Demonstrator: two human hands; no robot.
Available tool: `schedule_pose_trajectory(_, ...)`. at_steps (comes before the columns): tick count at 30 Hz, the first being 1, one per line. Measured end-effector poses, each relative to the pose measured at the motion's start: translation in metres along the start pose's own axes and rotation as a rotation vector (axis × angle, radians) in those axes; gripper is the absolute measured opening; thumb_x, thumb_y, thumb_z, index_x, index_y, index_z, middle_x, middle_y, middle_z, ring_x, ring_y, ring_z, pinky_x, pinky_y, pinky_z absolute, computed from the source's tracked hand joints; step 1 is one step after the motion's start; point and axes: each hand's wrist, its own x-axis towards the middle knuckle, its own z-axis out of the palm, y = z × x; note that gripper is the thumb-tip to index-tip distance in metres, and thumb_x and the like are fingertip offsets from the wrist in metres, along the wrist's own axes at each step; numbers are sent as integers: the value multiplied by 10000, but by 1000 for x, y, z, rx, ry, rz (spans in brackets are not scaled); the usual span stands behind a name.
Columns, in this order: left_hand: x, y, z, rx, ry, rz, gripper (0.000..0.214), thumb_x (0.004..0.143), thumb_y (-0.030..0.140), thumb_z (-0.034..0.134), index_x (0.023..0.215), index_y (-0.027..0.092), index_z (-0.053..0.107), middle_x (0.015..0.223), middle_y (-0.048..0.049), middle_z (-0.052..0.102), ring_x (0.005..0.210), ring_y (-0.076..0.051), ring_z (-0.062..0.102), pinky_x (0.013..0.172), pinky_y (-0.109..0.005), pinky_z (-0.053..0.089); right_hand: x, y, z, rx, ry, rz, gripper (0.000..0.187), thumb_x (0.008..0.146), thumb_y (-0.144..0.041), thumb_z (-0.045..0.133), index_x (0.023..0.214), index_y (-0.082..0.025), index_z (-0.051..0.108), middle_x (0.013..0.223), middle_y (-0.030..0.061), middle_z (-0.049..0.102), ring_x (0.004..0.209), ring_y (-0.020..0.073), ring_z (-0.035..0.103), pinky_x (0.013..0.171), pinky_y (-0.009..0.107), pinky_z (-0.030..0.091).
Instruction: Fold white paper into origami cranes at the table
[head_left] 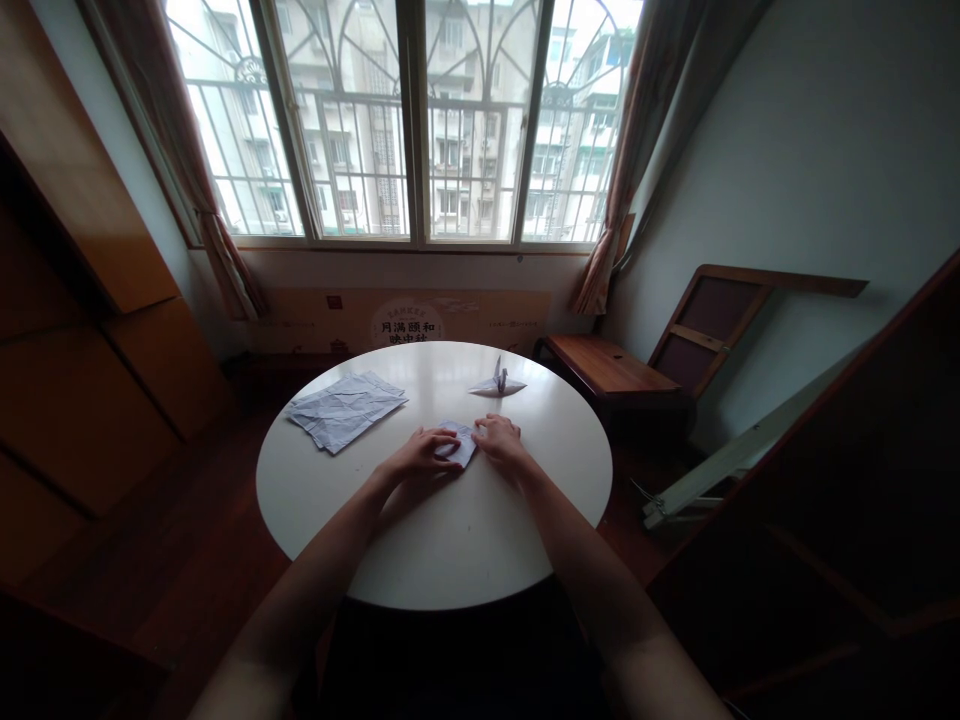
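Note:
A small folded sheet of paper (466,447), pale bluish white, lies on the white round table (450,540) between my hands. My left hand (421,453) curls over its left side, thumb and fingers holding it down. From the other side, my right hand (501,438) grips its right edge with bent fingers; the exact fingertip contact is too small to make out. Just beyond my right hand stands a folded paper crane (499,381) with its wings spread. A stack of creased paper sheets (346,410) rests at the table's left side.
Behind the table, a printed cardboard panel (502,318) leans under the barred window (469,130). A low wooden bench (611,362) stands at the back right, near a wooden frame (697,335) against the wall. Orange-brown cabinets (142,370) line the left.

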Motion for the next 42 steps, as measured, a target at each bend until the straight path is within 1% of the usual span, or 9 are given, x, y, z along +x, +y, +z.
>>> schedule_pose_trajectory(4,0,0,0,3,1,4,543,765,581,642,1206,264,636,1356,-71,552,1274,-277,467,1114,-423,255,-2,-3,-4,1,-31,37,331,815,-433,596,1091,-275,687,1246,89,583,1228,300,457,986,407,342)
schedule_pose_trajectory(9,0,0,0,5,-2,8,552,767,593,634,1207,260,634,1358,-70,550,1273,-278,466,1114,-428,249,-6,-9,-10,-30,-80,53,372,833,-421,549,1151,-260,655,1316,101,534,1260,306,422,1009,442,317)
schedule_pose_trajectory(15,0,0,0,13,-2,6,560,764,596,636,1214,263,629,1360,-65,547,1268,-290,472,1115,-446,243,-8,-13,-13,-68,-103,67,407,838,-449,520,1186,-270,634,1333,79,525,1259,276,423,1007,411,313)
schedule_pose_trajectory(21,0,-1,1,21,2,4,554,766,602,631,1210,270,633,1361,-65,547,1271,-286,469,1110,-432,258,-9,-13,-15,-73,-106,69,407,836,-445,513,1183,-269,634,1355,76,511,1268,273,412,1015,409,301)
schedule_pose_trajectory(26,0,-1,1,25,-2,-5,565,761,608,631,1213,270,631,1361,-61,547,1267,-289,472,1123,-443,238,-9,-15,-16,-66,-117,73,409,842,-446,507,1186,-264,631,1345,80,515,1264,276,415,1009,410,308)
schedule_pose_trajectory(42,1,-3,2,7,4,18,570,757,612,632,1207,262,638,1352,-75,555,1265,-288,477,1119,-448,254,-9,-14,-15,-76,-108,71,411,835,-445,516,1186,-266,633,1339,79,522,1263,272,420,1013,405,307)
